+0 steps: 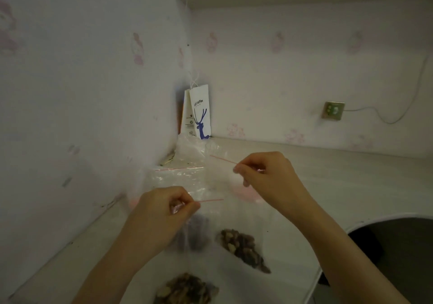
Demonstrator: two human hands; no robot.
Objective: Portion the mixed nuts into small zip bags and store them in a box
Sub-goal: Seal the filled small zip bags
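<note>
My left hand [161, 212] pinches the red zip strip at the top of a clear zip bag [195, 231] that holds a dark clump of nuts. My right hand [262, 174] pinches the red-lined top of another clear zip bag [219, 174], which looks empty. On the counter lie a zip bag with mixed nuts [243, 249] in front of my right forearm and a second heap of mixed nuts [185, 289] at the bottom edge. More clear zip bags [178, 174] lie crumpled behind my hands.
A white paper coffee bag [199, 113] with a blue deer stands in the wall corner. The pale counter [339, 179] runs along both walls and curves to a dark gap at the lower right. A wall socket [332, 111] with a white cable sits on the right wall.
</note>
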